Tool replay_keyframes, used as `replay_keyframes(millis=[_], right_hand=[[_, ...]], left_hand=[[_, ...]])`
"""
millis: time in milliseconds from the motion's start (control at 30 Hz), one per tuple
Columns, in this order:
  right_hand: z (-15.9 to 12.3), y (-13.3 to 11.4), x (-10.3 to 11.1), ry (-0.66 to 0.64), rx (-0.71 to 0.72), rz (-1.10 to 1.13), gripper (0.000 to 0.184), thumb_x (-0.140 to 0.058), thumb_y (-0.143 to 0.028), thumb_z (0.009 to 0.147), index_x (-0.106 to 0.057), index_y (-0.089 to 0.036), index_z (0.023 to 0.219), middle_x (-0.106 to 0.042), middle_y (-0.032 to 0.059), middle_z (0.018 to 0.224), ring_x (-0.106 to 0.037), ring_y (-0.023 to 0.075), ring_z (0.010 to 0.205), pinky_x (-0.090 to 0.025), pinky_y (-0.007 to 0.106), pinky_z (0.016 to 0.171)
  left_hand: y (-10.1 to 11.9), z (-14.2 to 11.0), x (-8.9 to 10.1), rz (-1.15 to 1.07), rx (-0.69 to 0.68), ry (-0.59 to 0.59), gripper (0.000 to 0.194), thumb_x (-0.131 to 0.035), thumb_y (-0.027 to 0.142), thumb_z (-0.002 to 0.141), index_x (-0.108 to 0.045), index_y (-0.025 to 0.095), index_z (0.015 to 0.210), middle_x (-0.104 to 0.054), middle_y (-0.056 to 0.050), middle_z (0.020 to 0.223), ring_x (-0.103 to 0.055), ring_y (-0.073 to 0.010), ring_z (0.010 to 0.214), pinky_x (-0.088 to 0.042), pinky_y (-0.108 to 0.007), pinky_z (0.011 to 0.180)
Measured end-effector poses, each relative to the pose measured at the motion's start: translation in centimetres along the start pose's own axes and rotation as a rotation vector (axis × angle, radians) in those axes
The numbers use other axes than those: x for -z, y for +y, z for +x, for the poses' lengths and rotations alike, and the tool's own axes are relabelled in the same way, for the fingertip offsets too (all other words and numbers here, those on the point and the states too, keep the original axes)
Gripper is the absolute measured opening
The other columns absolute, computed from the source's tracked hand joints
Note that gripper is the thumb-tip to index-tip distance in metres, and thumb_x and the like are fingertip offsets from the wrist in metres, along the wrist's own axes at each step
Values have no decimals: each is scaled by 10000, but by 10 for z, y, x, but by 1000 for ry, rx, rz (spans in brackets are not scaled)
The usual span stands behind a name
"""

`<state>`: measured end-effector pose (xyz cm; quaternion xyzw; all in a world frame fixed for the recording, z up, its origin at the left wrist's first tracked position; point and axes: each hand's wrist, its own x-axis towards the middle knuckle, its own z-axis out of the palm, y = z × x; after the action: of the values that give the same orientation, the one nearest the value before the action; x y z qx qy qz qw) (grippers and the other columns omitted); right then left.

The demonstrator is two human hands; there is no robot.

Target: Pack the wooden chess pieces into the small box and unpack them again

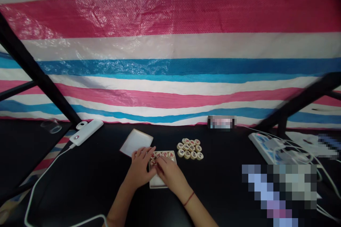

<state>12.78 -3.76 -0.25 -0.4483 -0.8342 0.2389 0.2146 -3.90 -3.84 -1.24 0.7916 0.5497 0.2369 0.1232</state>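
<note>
A shallow white box (155, 182) lies on the black table, holding several round wooden chess pieces (164, 154) along its far edge. My left hand (140, 167) rests on the box's left side with its fingers stretched out over the pieces. My right hand (168, 171) lies over the middle of the box, fingertips curled onto a piece (153, 162) near the left end of the second row. To the right of the box, a loose cluster of round pieces (190, 149) sits on the table. The box's white lid (134, 142) lies flat behind my left hand.
A white power bank (86, 132) with a cable lies at the back left, beside an overturned clear cup (52, 125). A power strip (268, 145) with tangled white cables sits at the right. A striped tarp (170, 60) hangs behind, with black poles crossing it.
</note>
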Motion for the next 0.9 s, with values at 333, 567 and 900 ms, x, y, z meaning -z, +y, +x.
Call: replay_keyframes(millis=[333, 567, 900], right_hand=[[23, 51, 68, 204, -386, -244, 260, -460, -198, 902, -602, -178, 1119, -627, 111, 1128, -624, 216, 977, -438, 294, 817], [52, 91, 96, 3, -584, -378, 234, -581, -263, 838, -679, -161, 1023, -693, 115, 1025, -649, 231, 952, -411, 268, 747], [58, 106, 97, -62, -604, -369, 238, -676, -249, 744, -701, -165, 965, -722, 101, 976, -668, 219, 924, -418, 249, 717]], left_hand=[[0, 3, -8, 82, -1, 52, 499, -585, 395, 833, -535, 249, 1307, -604, -96, 1272, -517, -301, 1163, -350, -483, 978], [-2, 2, -12, 108, 2, 53, 503, -586, 418, 832, -542, 238, 1299, -624, -92, 1251, -525, -300, 1165, -340, -484, 975], [-6, 2, -10, 92, -15, 69, 468, -569, 381, 847, -542, 247, 1295, -638, -88, 1230, -542, -286, 1136, -342, -465, 966]])
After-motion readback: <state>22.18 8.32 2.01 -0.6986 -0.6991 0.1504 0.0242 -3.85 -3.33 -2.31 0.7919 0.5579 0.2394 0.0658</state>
